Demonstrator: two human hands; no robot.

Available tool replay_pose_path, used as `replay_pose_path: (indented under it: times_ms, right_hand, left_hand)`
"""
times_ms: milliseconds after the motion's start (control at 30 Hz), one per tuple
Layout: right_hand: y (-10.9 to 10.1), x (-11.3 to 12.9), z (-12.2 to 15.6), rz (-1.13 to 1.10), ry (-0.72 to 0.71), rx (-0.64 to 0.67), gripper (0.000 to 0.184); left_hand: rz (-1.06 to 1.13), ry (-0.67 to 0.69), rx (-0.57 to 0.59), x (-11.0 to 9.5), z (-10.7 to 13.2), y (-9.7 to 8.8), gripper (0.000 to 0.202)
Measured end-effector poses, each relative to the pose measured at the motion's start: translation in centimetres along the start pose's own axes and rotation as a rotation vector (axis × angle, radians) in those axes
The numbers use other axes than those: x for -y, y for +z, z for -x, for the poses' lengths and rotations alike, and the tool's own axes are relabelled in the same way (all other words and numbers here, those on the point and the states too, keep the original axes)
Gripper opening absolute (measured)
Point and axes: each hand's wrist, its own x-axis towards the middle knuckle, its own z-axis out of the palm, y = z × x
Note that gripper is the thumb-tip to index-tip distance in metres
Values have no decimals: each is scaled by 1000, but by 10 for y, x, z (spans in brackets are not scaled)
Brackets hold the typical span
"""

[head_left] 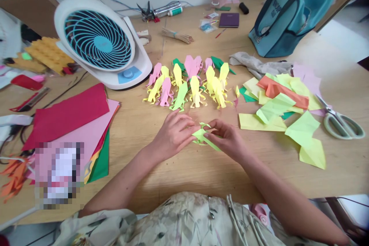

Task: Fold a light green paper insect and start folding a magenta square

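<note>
Between my two hands is a light green folded paper figure [199, 135] with thin legs sticking out. My left hand [175, 132] has its fingertips closed on the figure's left side. From the right, my right hand [226, 138] pinches its other end between thumb and fingers. Just beyond my hands stand several folded paper figures with thin legs, among them a yellow one [196, 92], a pink one [165, 91] and a light green one [180, 95]. Dark green figures [220, 63] sit in the back row.
Loose paper pieces [275, 103] and scissors [341, 121] lie to the right. At the left are stacked coloured sheets [72, 117] and a white fan [100, 42]. A blue-green bag [278, 21] stands at the back right. Near the wall lies a purple notebook [229, 20].
</note>
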Motion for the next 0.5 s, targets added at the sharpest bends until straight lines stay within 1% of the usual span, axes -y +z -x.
replay_pose_path:
  times_ms: [133,233,333,500]
  right_hand:
    - [1,3,1,8,8,12,31]
    - [1,3,1,5,26,-19,33]
    - [1,2,1,-30,8,-40,34]
    - [-5,5,-1,-9,39,27,33]
  left_hand:
    - [15,-8,1,0,0,0,24]
    - [40,-4,0,0,0,0,25]
    - [56,2,-1,0,0,0,26]
    - [34,6,-2,0,-1,-2,26]
